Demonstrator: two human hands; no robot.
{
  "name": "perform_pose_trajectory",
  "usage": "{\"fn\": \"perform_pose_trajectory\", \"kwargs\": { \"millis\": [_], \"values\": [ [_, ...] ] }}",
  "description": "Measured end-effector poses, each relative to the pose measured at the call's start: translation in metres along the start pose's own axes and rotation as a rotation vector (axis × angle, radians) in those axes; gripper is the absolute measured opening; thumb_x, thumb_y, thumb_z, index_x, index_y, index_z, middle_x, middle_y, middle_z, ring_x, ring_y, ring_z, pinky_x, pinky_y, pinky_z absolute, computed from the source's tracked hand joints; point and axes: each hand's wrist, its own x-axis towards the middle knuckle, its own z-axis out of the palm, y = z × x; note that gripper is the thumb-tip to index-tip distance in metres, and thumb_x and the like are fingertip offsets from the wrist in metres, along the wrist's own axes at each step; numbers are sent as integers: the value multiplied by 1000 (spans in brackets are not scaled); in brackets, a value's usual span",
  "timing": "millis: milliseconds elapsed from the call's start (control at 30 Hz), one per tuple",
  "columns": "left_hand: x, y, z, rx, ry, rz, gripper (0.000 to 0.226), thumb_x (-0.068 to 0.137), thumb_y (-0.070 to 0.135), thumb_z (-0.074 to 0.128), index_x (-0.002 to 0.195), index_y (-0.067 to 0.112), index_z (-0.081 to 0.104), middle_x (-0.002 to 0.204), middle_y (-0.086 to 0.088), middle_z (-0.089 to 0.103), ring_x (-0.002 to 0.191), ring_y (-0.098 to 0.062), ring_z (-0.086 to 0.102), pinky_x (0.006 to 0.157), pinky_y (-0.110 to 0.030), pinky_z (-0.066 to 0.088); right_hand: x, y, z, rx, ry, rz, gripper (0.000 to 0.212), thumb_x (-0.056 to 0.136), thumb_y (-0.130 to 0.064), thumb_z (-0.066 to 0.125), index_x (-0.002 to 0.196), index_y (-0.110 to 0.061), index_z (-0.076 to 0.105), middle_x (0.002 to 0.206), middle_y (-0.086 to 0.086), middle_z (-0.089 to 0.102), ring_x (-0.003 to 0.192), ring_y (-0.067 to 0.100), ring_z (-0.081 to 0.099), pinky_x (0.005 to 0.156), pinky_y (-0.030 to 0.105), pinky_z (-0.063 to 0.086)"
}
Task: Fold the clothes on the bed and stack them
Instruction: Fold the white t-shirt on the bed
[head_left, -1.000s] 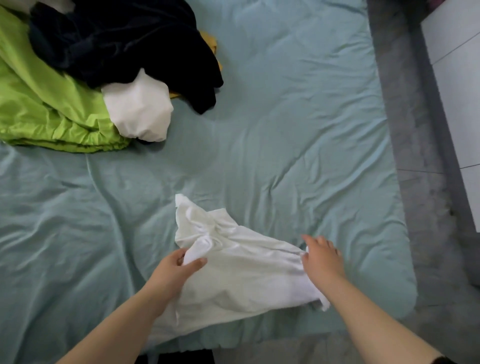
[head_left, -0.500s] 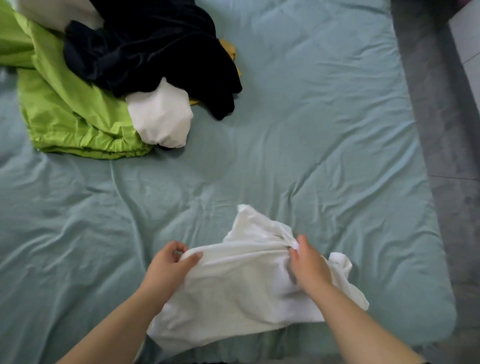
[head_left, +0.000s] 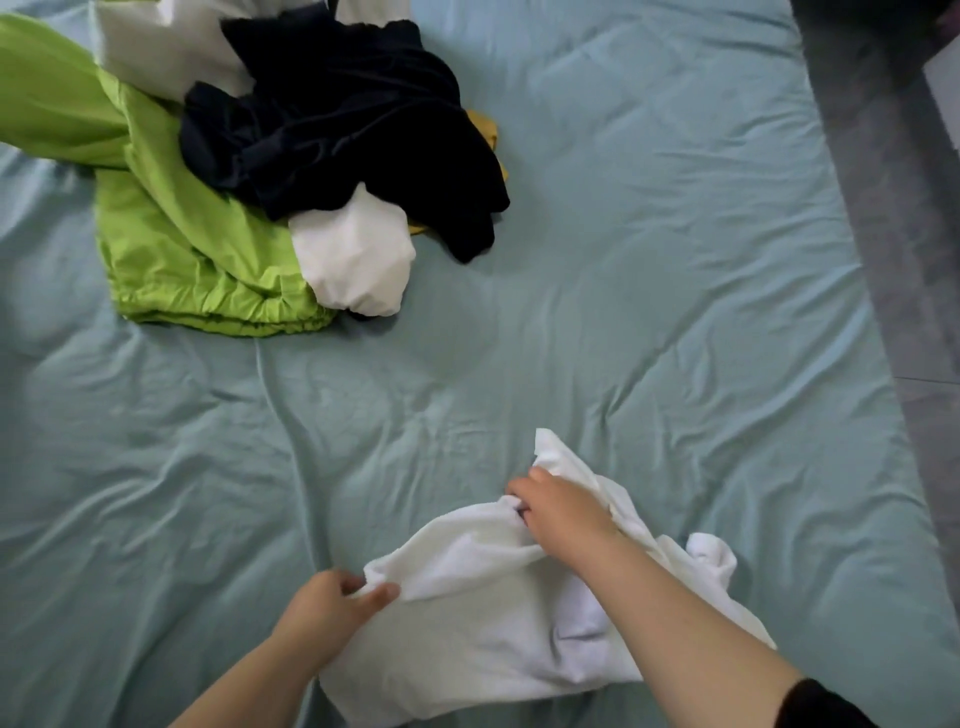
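White cloth (head_left: 467, 639) is pinched at its left edge between the thumb and curled fingers (head_left: 382, 593) of the left hand (head_left: 327, 610). The right hand (head_left: 563, 512) has its fingers bent tight around a bunch of the same cloth, higher up. This one cloth lies crumpled on the blue bed (head_left: 649, 260), in the lower middle of the frame. In the upper left sits a pile: one green piece (head_left: 197, 260), one black piece (head_left: 337, 130), two white bits (head_left: 358, 260) and one small yellow bit (head_left: 487, 132).
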Motion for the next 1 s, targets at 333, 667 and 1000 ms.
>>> {"fn": "perform_pose_trajectory", "kwargs": {
  "millis": [333,667,1000],
  "values": [
    [1,45,-105,-263,95,212,29,76,26,82,78,2,67,65,-2,56,64,-16,49,63,-30,33,-8,62,-75,807,656,433,17,90,-3,53,83,-18,55,76,9,62,42,8,58,39,16,44],
    [60,55,-115,39,179,198,15,94,19,59,80,14,59,59,0,59,52,-13,56,50,-22,40,40,51,-82,809,379,395,13,87,-3,61,86,-16,60,66,4,56,63,25,57,60,33,48],
    [72,131,-203,-599,471,405,9,94,22,62,87,28,62,61,2,69,64,-25,70,75,-47,58,81,26,-177,796,717,335,22,90,-11,54,71,-23,55,73,-4,63,77,24,63,65,32,44]
  ]
}}
